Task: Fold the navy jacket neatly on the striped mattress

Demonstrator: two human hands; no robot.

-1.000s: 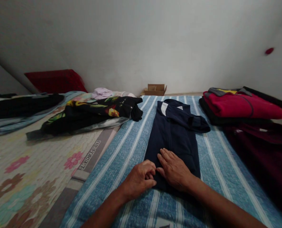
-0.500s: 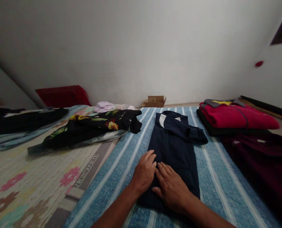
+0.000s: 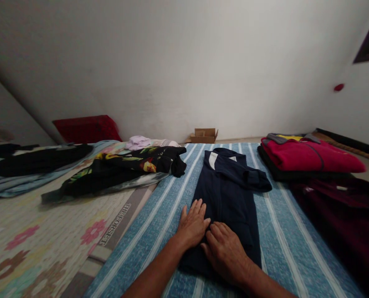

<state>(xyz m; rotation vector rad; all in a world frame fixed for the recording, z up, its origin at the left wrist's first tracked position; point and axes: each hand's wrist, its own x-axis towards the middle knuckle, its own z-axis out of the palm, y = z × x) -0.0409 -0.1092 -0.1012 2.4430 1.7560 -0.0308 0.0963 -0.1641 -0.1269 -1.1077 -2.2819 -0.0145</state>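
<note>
Left hand [image 3: 193, 224], open, spans navy shirt's [image 3: 232, 203] edge by sheet [image 3: 151, 234]; right hand's [image 3: 227, 250] grip unclear.

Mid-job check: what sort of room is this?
Probably a bedroom: the blue striped cover and the floral cover look like bedding, and clothes lie on them, including a navy garment.

Counting clockwise round one navy garment [image 3: 224, 194]: one folded stack [image 3: 308, 158] at 2 o'clock, one maroon garment [image 3: 342, 217] at 3, one right hand [image 3: 225, 246] at 6, one left hand [image 3: 193, 225] at 8, by 10 one flowery black garment [image 3: 122, 169], one lilac cloth [image 3: 138, 142], one red case-like thing [image 3: 89, 129], plus one cardboard box [image 3: 204, 135] around 11. Couldn't count the jumbled pile [image 3: 44, 160] at 9, tbh.
</note>
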